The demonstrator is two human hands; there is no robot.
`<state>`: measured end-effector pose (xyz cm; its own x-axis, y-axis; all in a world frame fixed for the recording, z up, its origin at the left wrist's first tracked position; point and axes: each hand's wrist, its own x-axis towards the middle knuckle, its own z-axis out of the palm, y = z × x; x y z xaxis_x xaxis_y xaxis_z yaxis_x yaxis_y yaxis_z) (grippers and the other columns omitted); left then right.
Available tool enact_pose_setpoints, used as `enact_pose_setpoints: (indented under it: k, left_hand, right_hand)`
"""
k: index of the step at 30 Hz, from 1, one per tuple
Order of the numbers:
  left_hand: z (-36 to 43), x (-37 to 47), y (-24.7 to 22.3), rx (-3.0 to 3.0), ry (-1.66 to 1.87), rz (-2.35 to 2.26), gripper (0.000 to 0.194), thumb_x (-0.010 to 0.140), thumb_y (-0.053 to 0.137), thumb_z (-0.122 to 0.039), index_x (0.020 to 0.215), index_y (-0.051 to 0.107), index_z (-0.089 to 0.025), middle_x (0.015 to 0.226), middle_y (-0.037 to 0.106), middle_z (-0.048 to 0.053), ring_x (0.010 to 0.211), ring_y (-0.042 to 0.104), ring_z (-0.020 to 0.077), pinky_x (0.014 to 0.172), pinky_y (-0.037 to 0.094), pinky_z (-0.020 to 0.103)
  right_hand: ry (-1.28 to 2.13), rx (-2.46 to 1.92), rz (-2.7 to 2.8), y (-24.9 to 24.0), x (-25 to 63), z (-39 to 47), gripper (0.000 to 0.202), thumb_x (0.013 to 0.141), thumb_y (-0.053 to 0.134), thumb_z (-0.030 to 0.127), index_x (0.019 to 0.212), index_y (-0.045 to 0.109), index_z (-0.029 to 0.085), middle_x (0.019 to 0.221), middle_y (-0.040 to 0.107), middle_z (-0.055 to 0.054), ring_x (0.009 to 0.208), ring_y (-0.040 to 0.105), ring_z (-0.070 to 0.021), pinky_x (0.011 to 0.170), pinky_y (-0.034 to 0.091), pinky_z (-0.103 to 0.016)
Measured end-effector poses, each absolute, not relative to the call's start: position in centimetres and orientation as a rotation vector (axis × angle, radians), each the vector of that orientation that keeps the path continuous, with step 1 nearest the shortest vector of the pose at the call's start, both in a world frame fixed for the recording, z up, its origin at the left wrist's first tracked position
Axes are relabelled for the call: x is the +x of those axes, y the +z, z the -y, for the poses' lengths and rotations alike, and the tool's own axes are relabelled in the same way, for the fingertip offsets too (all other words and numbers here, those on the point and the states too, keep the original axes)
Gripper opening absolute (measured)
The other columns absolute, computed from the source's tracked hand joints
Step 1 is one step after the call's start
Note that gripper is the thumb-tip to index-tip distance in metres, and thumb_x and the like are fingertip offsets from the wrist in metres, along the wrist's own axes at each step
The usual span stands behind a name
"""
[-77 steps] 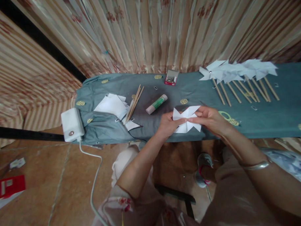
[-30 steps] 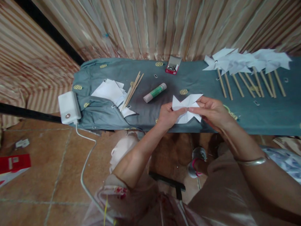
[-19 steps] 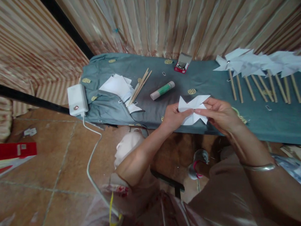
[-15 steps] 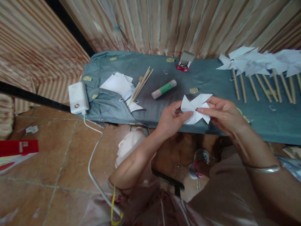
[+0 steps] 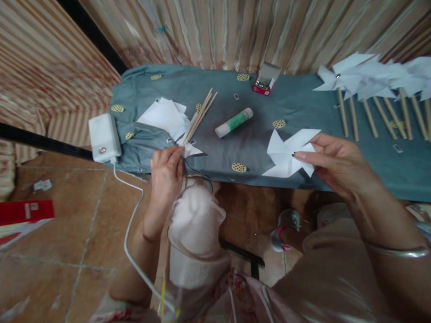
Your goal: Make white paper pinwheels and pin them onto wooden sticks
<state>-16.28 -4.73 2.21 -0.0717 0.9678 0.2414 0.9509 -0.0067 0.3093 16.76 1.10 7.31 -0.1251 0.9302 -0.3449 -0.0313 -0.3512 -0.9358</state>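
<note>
A white paper pinwheel (image 5: 286, 154) is pinched at its right side by my right hand (image 5: 337, 159), the thumb lying beside a small dark metal pin at its centre. My left hand (image 5: 166, 170) is at the lower ends of several thin wooden sticks (image 5: 201, 116), its fingers bent and closed on them; how many it grips is hidden. Under and beside the sticks lie white paper pieces (image 5: 162, 117). A glue stick (image 5: 234, 122) with a green label lies between the sticks and the pinwheel.
Behind the glue stick stands an open red box (image 5: 263, 86) of small metal pins. Paper pinwheels on sticks (image 5: 363, 76) lie overlapping at the right. A white power bank (image 5: 104, 138) with a cable sits at the left end of the cloth-covered table (image 5: 250, 146).
My left hand has let go of the pinwheel and moved left to the wooden sticks. My right hand keeps the pinwheel, now slightly further right.
</note>
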Motion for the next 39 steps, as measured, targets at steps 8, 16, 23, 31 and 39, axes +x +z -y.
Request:
enact_pose_setpoints:
  k: [8,16,23,31,39]
  left_hand:
    - [5.1,-17.1,1.8,2.194,0.376,-2.199,0.038,0.096,0.039,-0.033,0.12,0.066,-0.023,0.117,0.065,0.013,0.111,0.047,0.0344,0.087,0.033,0.047]
    - [5.5,-17.2,1.2,2.164,0.372,-2.219,0.042,0.095,0.04,-0.042,0.129,0.062,-0.029,0.123,0.058,0.011,0.115,0.042,0.0392,0.09,0.031,0.053]
    - [5.7,-16.5,0.8,2.202,0.31,-2.321,0.042,0.096,0.038,-0.04,0.127,0.064,-0.026,0.124,0.058,0.014,0.112,0.044,0.0366,0.087,0.034,0.051]
    - [6.7,-15.5,0.8,2.215,0.264,-2.313,0.045,0.096,0.036,-0.04,0.135,0.056,-0.028,0.133,0.052,0.016,0.119,0.04,0.039,0.09,0.031,0.052]
    - [7.2,-15.0,1.2,2.136,0.194,-2.273,0.047,0.096,0.036,-0.045,0.139,0.051,-0.033,0.142,0.043,0.011,0.126,0.036,0.0419,0.092,0.028,0.054]
  right_hand:
    - [1.554,-1.36,1.095,7.6,17.0,-0.8,0.03,0.062,0.081,0.018,0.091,0.074,0.021,0.088,0.078,-0.004,0.07,0.071,-0.0165,0.07,0.058,-0.027]
    - [1.564,-1.294,1.103,7.8,18.3,-0.5,0.03,0.064,0.081,0.017,0.092,0.073,0.021,0.089,0.078,-0.002,0.072,0.071,-0.0156,0.072,0.059,-0.027]
    - [1.587,-1.328,1.052,7.7,19.7,0.1,0.031,0.064,0.083,0.021,0.093,0.074,0.023,0.085,0.078,-0.001,0.067,0.071,-0.0156,0.064,0.058,-0.025]
    - [1.628,-1.303,0.986,7.8,21.1,1.1,0.035,0.062,0.084,0.021,0.095,0.075,0.027,0.087,0.078,-0.001,0.065,0.07,-0.014,0.066,0.059,-0.023]
    - [1.619,-1.301,0.968,8.0,21.5,1.3,0.032,0.061,0.085,0.022,0.091,0.076,0.027,0.086,0.078,-0.001,0.069,0.071,-0.0132,0.066,0.058,-0.019]
